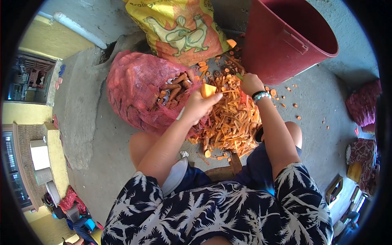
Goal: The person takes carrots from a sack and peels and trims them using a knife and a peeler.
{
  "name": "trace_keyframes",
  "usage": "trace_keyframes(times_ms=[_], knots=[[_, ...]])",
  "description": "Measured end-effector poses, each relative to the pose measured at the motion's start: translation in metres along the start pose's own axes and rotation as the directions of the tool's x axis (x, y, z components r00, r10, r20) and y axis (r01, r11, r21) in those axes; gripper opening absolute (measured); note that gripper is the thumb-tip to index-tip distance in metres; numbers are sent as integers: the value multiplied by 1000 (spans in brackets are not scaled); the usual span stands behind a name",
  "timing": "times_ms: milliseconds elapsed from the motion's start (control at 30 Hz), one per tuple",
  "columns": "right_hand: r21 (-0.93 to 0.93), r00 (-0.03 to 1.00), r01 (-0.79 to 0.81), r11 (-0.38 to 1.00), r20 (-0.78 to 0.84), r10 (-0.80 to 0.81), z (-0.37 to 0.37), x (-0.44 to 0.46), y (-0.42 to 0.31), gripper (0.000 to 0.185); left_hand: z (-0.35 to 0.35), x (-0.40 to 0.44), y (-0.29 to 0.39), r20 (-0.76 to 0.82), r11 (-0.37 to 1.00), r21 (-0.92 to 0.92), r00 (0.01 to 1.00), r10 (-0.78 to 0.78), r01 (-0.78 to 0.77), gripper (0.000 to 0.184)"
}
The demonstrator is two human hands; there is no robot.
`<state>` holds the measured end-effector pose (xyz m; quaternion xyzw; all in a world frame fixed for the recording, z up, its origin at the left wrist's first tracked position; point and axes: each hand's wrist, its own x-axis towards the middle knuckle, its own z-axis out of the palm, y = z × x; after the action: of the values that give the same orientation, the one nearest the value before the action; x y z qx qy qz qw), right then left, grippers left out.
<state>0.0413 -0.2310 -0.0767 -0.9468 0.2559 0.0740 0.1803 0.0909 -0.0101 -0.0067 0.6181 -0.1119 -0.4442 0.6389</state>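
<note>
One carrot piece [208, 90], gripped in our left hand [200, 108] beside the carrot strips [234, 118]; we judge it stiff, light, perhaps slippery, best held round its sides. Right hand [252, 84]: closed on a green object [239, 76], unidentified.

Bare grey concrete floor [83, 106], worn and blotched, with a thin dark crack toward the left. At top, rough grey cement wall [361, 38]. Upper left, pale-yellow painted wall [53, 38], edged by a long whitish cylindrical pipe [79, 30]. Far left, dark rectangular opening [30, 77] onto a cluttered interior, too dim for detail. Below the opening, brown-framed window [15, 163] with bluish panes; nearby, flat white rectangular panel [39, 155]. Right edge, maroon patterned cloth [363, 151] over what looks like low furniture, exact form unclear. Lighting soft and diffuse, without hard-edged shadows on the floor.
</note>
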Motion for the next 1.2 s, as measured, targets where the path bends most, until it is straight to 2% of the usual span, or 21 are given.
trace_keyframes(times_ms=[133, 300, 367, 400, 467, 500, 533, 600, 633, 667, 733, 767, 800, 867, 933, 1000, 1033, 1067, 1133, 1167, 1200], knots=[[-49, 996, -11, 999, 92, 15, -13, -18, -12, 21, -21, -2, 14, 146, 992, -92, 985, 94, -81, 25], [-95, 977, 124, 988, 184, -105, -19, -34, -26, 20, -27, -5, 17, 238, 976, -205, 964, 120, -71, 24], [-114, 966, 176, 978, 209, -149, -14, -39, -29, 20, -40, 1, 11, 270, 998, -51, 962, -22, 37, 28], [-130, 953, 227, 965, 233, -193, -14, -42, -30, 19, -40, 0, 7, 270, 998, -47, 963, -19, 33, 28], [-138, 957, 215, 967, 225, -181, -15, -48, -29, 18, -38, -2, 3, 126, 894, 349, 960, 252, -280, 32], [-145, 951, 250, 957, 220, -215, -13, -48, -26, 17, -40, -3, 4, 123, 840, 435, 946, 301, -324, 34], [-150, 944, 284, 947, 218, -249, -12, -50, -23, 17, -40, -4, 5, 124, 837, 442, 946, 299, -322, 34], [-138, 944, 291, 947, 206, -260, -17, -53, -19, 16, -33, -10, 10, 143, 809, 369, 888, 437, -458, 32], [-133, 943, 297, 946, 196, -268, -21, -55, -17, 16, -29, -13, 12, 95, 891, 265, 930, 356, -368, 24], [-130, 943, 302, 945, 184, -276, -25, -57, -15, 16, -24, -16, 14, 97, 889, 271, 929, 356, -369, 24], [-117, 945, 299, 947, 173, -277, -33, -62, -13, 16, -11, -22, 19, 101, 779, 366, 854, 510, -509, 21], [-109, 946, 297, 949, 168, -277, -36, -64, -12, 16, 1, -25, 27, 128, 631, 467, 754, 644, -619, 26], [-104, 948, 292, 951, 163, -273, -37, -66, -10, 16, 7, -27, 31, 136, 629, 469, 754, 642, -620, 26], [-127, 937, 318, 940, 194, -291, -39, -66, -8, 17, 15, -31, 37, 254, 392, 537, 586, 769, -747, 29], [-106, 947, 287, 952, 182, -265, -46, -65, -8, 18, 22, -32, 44, 291, 337, 565, 564, 772, -753, 30], [76, 983, 179, 981, -53, -175, -58, -64, -9, 19, 29, -31, 45, 259, 333, 641, 603, 755, -692, 27], [200, 976, 205, 958, -122, -183, -65, -66, -8, 22, 31, -30, 43, 190, 410, 683, 689, 700, -605, 25], [196, 975, 205, 959, -124, -183, -69, -67, -9, 22, 31, -29, 39, 189, 410, 681, 686, 703, -607, 25], [345, 949, 307, 887, -179, -259, -71, -69, -8, 24, 26, -25, 28, 143, 258, 850, 674, 725, -458, 26], [374, 928, 366, 852, -217, -303, -64, -70, -8, 23, 20, -24, 24, 104, 324, 864, 767, 633, -385, 31], [375, 930, 362, 853, -213, -301, -58, -71, -8, 23, 17, -24, 19, 104, 328, 863, 770, 630, -384, 31]])
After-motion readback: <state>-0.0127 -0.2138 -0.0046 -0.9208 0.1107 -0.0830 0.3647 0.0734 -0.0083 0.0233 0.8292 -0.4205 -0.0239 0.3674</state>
